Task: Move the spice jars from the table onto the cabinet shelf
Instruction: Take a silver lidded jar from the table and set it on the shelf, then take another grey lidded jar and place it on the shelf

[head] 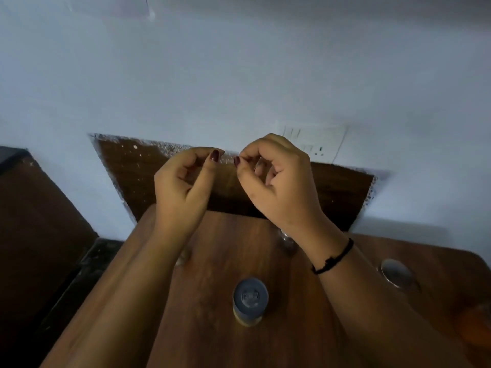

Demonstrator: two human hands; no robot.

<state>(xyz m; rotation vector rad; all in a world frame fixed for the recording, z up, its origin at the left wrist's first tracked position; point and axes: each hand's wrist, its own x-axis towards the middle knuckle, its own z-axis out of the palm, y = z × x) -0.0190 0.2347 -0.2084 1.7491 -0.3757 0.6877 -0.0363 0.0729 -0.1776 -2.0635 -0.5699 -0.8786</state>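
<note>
Left hand [183, 187] and right hand [281, 187] hover over the table [212, 248], fingers curled inward on nothing. A grey-lidded spice jar [250, 298] stands at six o'clock, a second jar [396, 272] at four.

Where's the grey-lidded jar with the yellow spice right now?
Head view: the yellow-spice jar stands on the wooden table, low centre, between the left forearm and right forearm; a second jar sits farther right.

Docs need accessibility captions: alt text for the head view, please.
The left hand and right hand hover, fingers curled and holding nothing visible, above a wooden table against a pale wall. A grey-lidded spice jar stands on the table between the forearms, and a second grey-lidded jar stands farther right.
</note>
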